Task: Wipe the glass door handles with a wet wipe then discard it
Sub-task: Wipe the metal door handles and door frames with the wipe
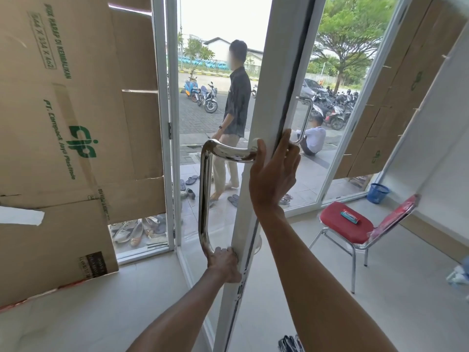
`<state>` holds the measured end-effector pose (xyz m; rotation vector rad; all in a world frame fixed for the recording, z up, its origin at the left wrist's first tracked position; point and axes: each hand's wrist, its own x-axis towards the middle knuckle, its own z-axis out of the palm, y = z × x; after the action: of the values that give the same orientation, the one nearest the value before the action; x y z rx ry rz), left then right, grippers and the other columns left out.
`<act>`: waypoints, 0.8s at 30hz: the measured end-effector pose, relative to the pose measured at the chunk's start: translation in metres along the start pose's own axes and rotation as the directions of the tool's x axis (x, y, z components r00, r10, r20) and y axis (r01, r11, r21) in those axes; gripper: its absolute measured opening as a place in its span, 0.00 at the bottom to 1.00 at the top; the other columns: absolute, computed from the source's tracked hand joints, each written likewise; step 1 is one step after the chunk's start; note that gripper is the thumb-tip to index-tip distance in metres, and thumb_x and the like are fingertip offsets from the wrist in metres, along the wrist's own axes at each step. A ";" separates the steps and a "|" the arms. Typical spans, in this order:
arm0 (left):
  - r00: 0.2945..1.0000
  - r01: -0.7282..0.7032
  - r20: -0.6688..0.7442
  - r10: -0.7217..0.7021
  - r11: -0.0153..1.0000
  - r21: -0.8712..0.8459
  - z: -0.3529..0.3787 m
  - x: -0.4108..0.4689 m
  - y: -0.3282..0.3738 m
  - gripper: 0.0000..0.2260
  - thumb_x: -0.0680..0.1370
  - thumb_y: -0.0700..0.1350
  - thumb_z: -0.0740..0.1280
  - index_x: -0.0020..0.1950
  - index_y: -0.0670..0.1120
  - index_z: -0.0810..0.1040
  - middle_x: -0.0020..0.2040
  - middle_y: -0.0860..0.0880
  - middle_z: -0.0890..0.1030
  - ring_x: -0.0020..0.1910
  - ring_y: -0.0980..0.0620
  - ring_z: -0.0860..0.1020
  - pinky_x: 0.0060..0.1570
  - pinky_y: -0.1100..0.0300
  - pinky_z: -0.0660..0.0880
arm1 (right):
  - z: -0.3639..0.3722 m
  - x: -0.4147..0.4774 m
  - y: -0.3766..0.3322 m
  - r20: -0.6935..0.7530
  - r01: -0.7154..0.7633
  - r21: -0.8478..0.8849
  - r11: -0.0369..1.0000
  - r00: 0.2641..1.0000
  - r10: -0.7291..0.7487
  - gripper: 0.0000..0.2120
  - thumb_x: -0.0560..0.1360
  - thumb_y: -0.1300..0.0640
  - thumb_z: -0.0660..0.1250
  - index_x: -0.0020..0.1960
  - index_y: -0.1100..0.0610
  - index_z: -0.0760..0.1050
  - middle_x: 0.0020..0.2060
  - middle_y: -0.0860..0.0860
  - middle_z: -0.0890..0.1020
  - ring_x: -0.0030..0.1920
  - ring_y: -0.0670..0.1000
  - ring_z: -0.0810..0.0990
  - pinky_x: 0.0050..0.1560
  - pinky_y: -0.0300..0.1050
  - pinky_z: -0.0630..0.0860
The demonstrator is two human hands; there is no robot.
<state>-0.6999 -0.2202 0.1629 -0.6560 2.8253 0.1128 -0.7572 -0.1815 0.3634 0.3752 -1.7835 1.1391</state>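
I am seeing the floor [406, 313] holding a red chair [345, 222] right of my right hand [274, 174], a blue basket [377, 193] beyond.

Left hand [223, 262] low on door handle [204, 189]

Ground-floor entrance of a shop or office unit; which of the two, cannot tell. White-framed glass door [269, 97] stands open onto a paved lot. Beyond the door: parked motorbikes [210, 100] and trees. Just outside its threshold: shoes and sandals [142, 229] left on tiles. Glass panels either side of the door are covered with flattened cardboard boxes [63, 110]. Inside, right of the door: red padded chair [345, 222] on chrome legs, blue basket [377, 193], pale tiled floor.
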 end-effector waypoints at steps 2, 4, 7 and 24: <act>0.998 -0.034 -0.061 0.033 0.999 -0.015 0.008 -0.006 -0.001 0.25 0.72 0.52 0.63 0.66 0.43 0.68 0.61 0.46 0.74 0.66 0.45 0.70 0.69 0.27 0.40 | -0.001 0.000 0.000 -0.011 0.004 -0.015 1.000 1.000 -0.004 0.25 0.78 0.47 0.65 0.69 0.61 0.71 0.56 0.57 0.79 0.57 0.56 0.77 0.43 0.51 0.79; 0.983 -0.067 -0.173 0.059 0.997 -0.038 0.024 -0.013 -0.001 0.27 0.71 0.54 0.65 0.67 0.43 0.67 0.62 0.45 0.72 0.66 0.44 0.69 0.71 0.30 0.45 | -0.002 0.001 0.000 -0.020 -0.001 -0.016 1.000 1.000 0.000 0.25 0.78 0.47 0.65 0.69 0.61 0.71 0.56 0.57 0.79 0.58 0.57 0.77 0.44 0.52 0.79; 0.955 -0.101 -0.284 0.082 0.993 -0.052 0.051 -0.023 0.004 0.39 0.72 0.50 0.69 0.77 0.37 0.55 0.74 0.39 0.62 0.75 0.39 0.60 0.73 0.33 0.46 | -0.001 0.002 0.002 -0.026 -0.003 -0.008 1.000 1.000 0.003 0.25 0.78 0.47 0.64 0.69 0.61 0.71 0.57 0.58 0.79 0.59 0.57 0.76 0.46 0.53 0.79; 0.872 -0.004 -0.071 -0.484 0.137 -0.991 0.046 -0.034 0.081 0.50 0.76 0.48 0.72 0.78 0.37 0.35 0.80 0.41 0.36 0.80 0.48 0.40 0.76 0.59 0.46 | 0.000 0.000 0.001 -0.059 0.020 0.004 1.000 0.998 -0.020 0.25 0.77 0.48 0.67 0.67 0.62 0.73 0.56 0.57 0.79 0.58 0.57 0.78 0.47 0.51 0.79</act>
<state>-0.6963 -0.1276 0.1282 -1.5100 2.4779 2.1583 -0.7578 -0.1813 0.3628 0.3578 -1.7228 1.1294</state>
